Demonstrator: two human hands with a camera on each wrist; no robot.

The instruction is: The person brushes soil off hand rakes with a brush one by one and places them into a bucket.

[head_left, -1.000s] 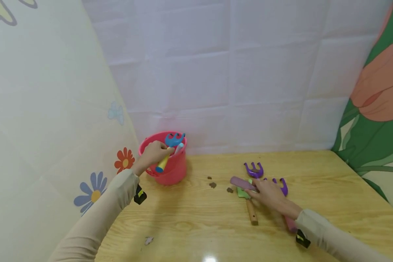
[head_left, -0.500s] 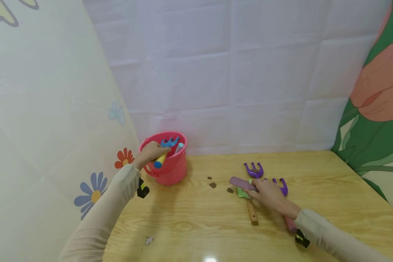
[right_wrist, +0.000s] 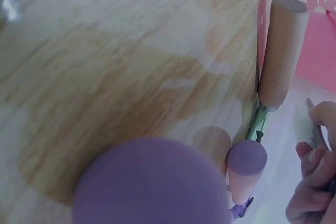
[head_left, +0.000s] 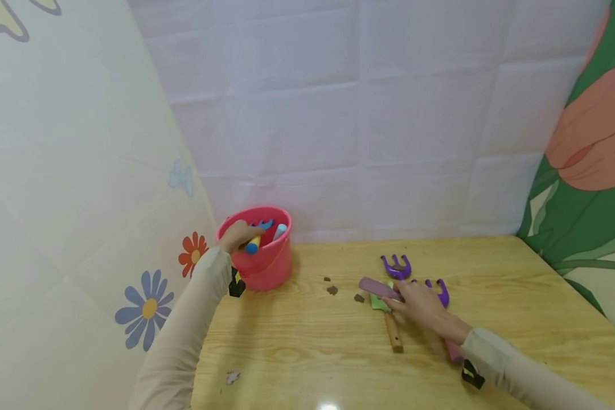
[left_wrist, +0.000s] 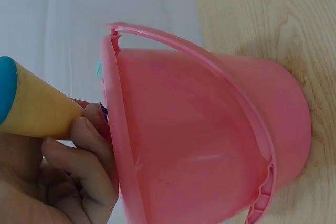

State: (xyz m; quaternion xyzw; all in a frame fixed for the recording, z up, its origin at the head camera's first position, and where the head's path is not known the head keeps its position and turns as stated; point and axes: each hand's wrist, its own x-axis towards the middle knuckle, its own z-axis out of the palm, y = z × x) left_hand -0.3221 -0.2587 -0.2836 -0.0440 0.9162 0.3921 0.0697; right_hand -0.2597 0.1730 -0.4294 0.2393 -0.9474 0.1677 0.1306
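In the head view my left hand [head_left: 240, 236] grips the yellow handle [head_left: 253, 245] of a blue hand rake [head_left: 264, 225] at the mouth of a pink bucket [head_left: 266, 273]. The rake's tines are partly below the rim; the handle's blue end points towards me. Curled fingers touch the bucket's rim in the left wrist view. On the right, my right hand [head_left: 420, 304] pinches a long mauve tool [head_left: 378, 287] with a rounded end; its other end is hidden. Beneath it lies a green-headed garden tool [head_left: 381, 302] with a wooden handle [head_left: 394, 333].
A purple hand rake [head_left: 397, 267] lies beyond my right hand. Another purple rake [head_left: 443, 293] with a pink handle [head_left: 454, 351] lies partly under it. A pale blue handle [head_left: 280, 231] stands in the bucket. Brown crumbs [head_left: 332, 290] dot the wooden table [head_left: 307, 347].
My left hand has turned and lowered the blue rake, so its tines are further down inside the bucket. The right hand and the mauve tool have stayed still.
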